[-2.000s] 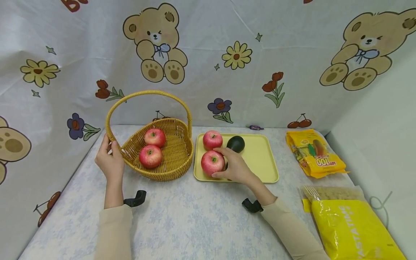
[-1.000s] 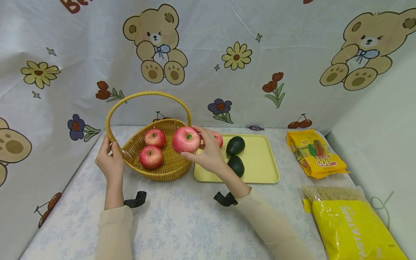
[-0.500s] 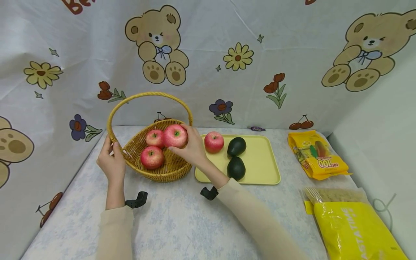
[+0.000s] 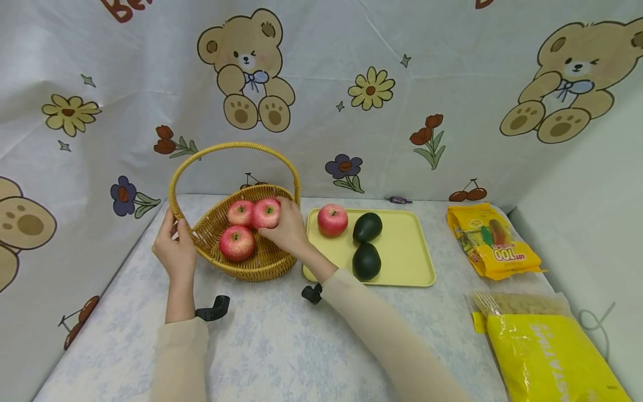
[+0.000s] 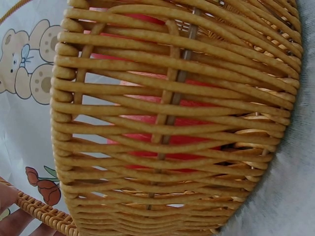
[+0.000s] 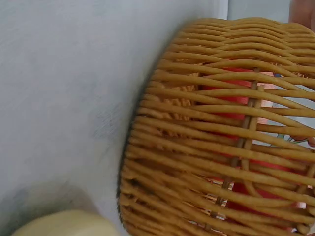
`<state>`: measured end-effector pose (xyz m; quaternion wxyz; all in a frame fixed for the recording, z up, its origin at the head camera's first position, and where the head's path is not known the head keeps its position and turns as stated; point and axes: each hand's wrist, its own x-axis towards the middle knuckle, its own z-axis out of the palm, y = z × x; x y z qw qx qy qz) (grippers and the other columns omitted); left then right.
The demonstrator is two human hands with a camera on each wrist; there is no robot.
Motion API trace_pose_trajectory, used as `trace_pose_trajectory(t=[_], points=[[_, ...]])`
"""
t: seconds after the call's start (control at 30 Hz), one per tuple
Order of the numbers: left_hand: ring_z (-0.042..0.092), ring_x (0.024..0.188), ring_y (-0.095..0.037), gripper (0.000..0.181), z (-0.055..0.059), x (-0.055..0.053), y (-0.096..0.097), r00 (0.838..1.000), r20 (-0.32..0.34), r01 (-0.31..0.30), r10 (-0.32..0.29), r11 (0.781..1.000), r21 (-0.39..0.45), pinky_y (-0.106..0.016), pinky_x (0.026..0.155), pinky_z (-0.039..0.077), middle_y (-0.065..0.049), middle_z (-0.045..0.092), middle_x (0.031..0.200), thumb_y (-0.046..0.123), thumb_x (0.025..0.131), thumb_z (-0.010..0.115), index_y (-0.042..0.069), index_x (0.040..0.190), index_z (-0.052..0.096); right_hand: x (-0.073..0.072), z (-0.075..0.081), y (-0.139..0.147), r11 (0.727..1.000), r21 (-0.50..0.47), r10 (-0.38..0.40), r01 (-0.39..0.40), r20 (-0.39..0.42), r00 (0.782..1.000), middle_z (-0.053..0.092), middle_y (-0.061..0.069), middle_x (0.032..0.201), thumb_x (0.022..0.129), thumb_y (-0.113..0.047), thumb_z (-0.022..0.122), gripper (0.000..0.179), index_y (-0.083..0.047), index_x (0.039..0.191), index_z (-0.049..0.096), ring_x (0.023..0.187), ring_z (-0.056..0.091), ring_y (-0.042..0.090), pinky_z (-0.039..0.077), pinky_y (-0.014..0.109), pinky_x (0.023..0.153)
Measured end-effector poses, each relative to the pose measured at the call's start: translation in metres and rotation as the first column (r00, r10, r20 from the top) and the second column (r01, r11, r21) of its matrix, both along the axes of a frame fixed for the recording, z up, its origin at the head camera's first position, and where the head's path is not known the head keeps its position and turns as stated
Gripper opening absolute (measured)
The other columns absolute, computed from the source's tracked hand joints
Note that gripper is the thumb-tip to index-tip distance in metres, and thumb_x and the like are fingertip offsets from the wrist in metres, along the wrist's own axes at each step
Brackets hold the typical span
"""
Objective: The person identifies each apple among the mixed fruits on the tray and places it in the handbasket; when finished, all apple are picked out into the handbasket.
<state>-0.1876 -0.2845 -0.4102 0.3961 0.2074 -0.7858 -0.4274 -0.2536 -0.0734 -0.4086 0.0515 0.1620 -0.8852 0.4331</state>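
In the head view my left hand (image 4: pixel 174 250) grips the foot of the handle on a wicker basket (image 4: pixel 251 273) at the left. My right hand (image 4: pixel 290 228) reaches over the basket's right rim and holds a red apple (image 4: pixel 265 213) between thumb and fingers, low inside it. Two more apples lie in the basket, a back one (image 4: pixel 240 213) and a front one (image 4: pixel 236 243). The left wrist view has the woven basket side (image 5: pixel 172 113) with red showing through the gaps, and fingertips (image 5: pixel 15 223) at the handle. Basket weave (image 6: pixel 216 137) fills much of the right wrist view.
Right of the basket, a yellow tray (image 4: pixel 407 245) bears one apple (image 4: pixel 332 220) and two dark green avocados, a back one (image 4: pixel 368 228) and a front one (image 4: pixel 366 261). A yellow candy bag (image 4: pixel 494 240) and a pasta bag (image 4: pixel 547 346) lie farther right. A purple-wrapped candy (image 4: pixel 399 200) lies behind the tray.
My right hand has lifted an apple from the tray, carried it left over the rim and lowered it into the basket beside the others. My left hand stays on the handle.
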Motion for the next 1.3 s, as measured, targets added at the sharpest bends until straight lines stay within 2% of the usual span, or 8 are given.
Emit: trace_pose_trajectory(t=[0.2,0.37,0.7,1.13,1.3], points=[[0.065,0.109,-0.022,0.039,0.001,0.001,0.000,1.000,-0.002,0.000,0.000,1.000,0.001,-0.020,0.082,0.054,-0.007,0.067,0.127,0.016,0.102,0.050,0.019,0.140,0.055,-0.006,-0.004,-0.008,0.999,0.024,-0.051,0.049,0.067,0.996,0.047,0.017,0.140,0.077,-0.026,0.083,0.080,-0.007,0.142,0.041,0.124,0.052,0.029,0.049,0.041,0.100],[0.065,0.110,-0.023,0.039,0.001,0.000,0.001,1.000,-0.016,0.005,-0.005,1.000,-0.001,-0.027,0.085,0.056,-0.008,0.067,0.127,0.015,0.102,0.050,0.020,0.140,0.055,-0.011,-0.006,-0.014,0.996,0.022,-0.084,0.083,0.072,0.994,0.048,0.018,0.139,0.076,-0.025,0.083,0.079,-0.006,0.140,0.042,0.125,0.052,0.031,0.049,0.044,0.099],[0.066,0.107,-0.022,0.039,0.001,0.000,0.001,1.000,-0.017,0.006,-0.006,1.000,-0.005,-0.010,0.076,0.049,-0.009,0.068,0.125,0.014,0.101,0.050,0.018,0.140,0.056,-0.017,-0.010,-0.021,0.991,0.024,-0.132,0.130,0.103,0.986,0.051,0.018,0.134,0.074,-0.024,0.085,0.078,-0.005,0.138,0.043,0.124,0.052,0.031,0.048,0.042,0.101],[0.066,0.107,-0.022,0.038,0.000,0.002,0.001,0.999,-0.033,0.009,-0.009,1.000,-0.008,-0.005,0.072,0.043,-0.009,0.068,0.125,0.014,0.101,0.051,0.016,0.139,0.057,-0.017,-0.013,-0.026,0.985,0.090,-0.155,0.145,0.118,0.981,0.045,0.020,0.140,0.078,-0.026,0.082,0.084,-0.003,0.145,0.036,0.115,0.059,0.036,0.052,0.043,0.096],[0.066,0.108,-0.022,0.038,0.001,0.001,0.001,1.000,-0.027,0.010,-0.010,1.000,-0.015,-0.012,0.077,0.050,-0.010,0.067,0.126,0.014,0.101,0.051,0.015,0.139,0.057,-0.017,-0.013,-0.026,0.983,0.118,-0.157,0.141,0.138,0.978,0.043,0.019,0.140,0.080,-0.026,0.081,0.082,-0.004,0.143,0.035,0.108,0.062,0.038,0.053,0.044,0.092]])
